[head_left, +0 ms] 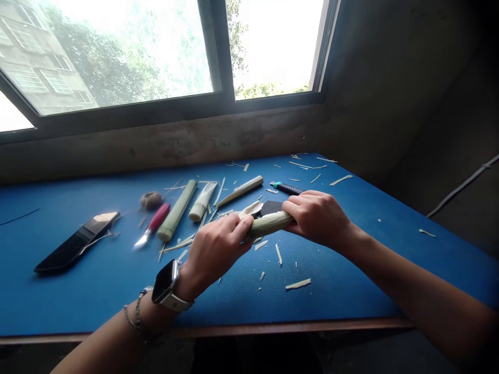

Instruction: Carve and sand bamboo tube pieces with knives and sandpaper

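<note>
My left hand (220,244), with a watch on its wrist, is closed around the left part of a pale green bamboo piece (271,223). The piece has a whitish, cut-open end by my left fingers. My right hand (315,215) is closed at its other end, fingers curled over it. Just behind the bamboo, between my hands, shows a dark flat object (272,208); I cannot tell what it is or whether my right hand holds it too. A black ridged handle with a green tip (287,188) lies right beyond my right fingers.
Left of my hands lie a bamboo tube (178,210), a shorter cut piece (202,201), a red-handled knife (153,225), a brown ball of twine (150,200) and a black sheath-like object (78,243). A pointed bamboo piece (241,190) lies behind. Shavings (298,284) litter the blue table (335,291).
</note>
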Motion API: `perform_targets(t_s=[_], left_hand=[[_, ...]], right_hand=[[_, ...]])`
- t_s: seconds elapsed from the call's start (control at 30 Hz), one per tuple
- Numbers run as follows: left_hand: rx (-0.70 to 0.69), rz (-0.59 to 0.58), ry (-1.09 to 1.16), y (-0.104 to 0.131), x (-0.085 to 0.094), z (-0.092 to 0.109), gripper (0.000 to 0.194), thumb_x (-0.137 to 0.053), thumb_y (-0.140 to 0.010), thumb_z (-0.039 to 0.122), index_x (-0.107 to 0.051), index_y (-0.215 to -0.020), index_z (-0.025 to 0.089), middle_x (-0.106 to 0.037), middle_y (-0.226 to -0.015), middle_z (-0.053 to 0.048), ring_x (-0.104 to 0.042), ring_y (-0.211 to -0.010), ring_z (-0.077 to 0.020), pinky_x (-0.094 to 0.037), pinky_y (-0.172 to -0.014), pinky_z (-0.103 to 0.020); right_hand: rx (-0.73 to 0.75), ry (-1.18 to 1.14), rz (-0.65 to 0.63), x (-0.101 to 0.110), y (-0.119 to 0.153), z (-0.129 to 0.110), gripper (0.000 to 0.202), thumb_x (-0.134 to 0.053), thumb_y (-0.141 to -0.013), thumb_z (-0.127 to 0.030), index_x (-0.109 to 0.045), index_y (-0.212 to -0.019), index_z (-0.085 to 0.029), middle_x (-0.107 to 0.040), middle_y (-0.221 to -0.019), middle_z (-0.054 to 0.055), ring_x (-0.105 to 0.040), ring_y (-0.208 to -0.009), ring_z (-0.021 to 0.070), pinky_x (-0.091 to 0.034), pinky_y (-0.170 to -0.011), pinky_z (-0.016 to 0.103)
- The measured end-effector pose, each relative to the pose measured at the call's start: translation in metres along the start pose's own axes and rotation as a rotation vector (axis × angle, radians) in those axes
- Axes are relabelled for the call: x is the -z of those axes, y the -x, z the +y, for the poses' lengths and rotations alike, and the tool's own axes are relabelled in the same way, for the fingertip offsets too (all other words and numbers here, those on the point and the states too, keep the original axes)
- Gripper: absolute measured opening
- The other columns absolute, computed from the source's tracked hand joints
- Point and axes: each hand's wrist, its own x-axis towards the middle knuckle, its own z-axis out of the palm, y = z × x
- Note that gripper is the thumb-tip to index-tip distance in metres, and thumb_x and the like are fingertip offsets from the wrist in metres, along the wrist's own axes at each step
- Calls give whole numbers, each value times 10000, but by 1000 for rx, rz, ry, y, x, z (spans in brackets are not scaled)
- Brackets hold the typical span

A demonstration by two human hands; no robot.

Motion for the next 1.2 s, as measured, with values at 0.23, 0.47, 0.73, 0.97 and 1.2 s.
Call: perform_targets(t_s=[0.23,0.47,0.73,0.97,1.2], left_hand=[[43,-6,22,0,1,-4,314,-511,-857,365,-501,-1126,204,-626,-869,-12,-552,-645,-122,-351,-517,-241],[28,-3,29,1,1,-4,330,-530,-845,368,-514,-1128,199,-632,-864,-8,-556,-630,-123,-349,-502,-237],[82,-67,138,-3,-1,-9,383,-526,-841,428,-518,-1166,224,-651,-884,-4,-590,-639,-126,-368,-495,-222],[131,-133,273,-5,-2,-14,403,-542,-818,474,-548,-1146,240,-668,-961,-21,-625,-695,-142,-410,-529,-210],[204,-126,305,-6,-2,-29,389,-532,-816,483,-582,-1104,226,-670,-999,-48,-637,-734,-178,-458,-559,-247]], right_hand=[[22,5,52,3,0,5,158,-527,-805,-203,-555,-656,-161,-604,-604,23,-542,-547,138,-326,-541,266],[4,-76,-38,0,2,9,199,-512,-812,-271,-553,-648,-166,-615,-601,20,-535,-528,133,-305,-517,259],[-112,-380,-137,-1,4,30,226,-485,-860,-316,-642,-784,-171,-673,-715,40,-611,-623,156,-386,-519,245],[-149,-636,-105,0,4,39,329,-442,-873,-420,-667,-800,-191,-675,-707,28,-605,-615,147,-445,-549,264],[-526,-759,-46,5,13,67,296,-522,-814,-453,-631,-806,-178,-633,-644,24,-601,-579,146,-493,-574,300]])
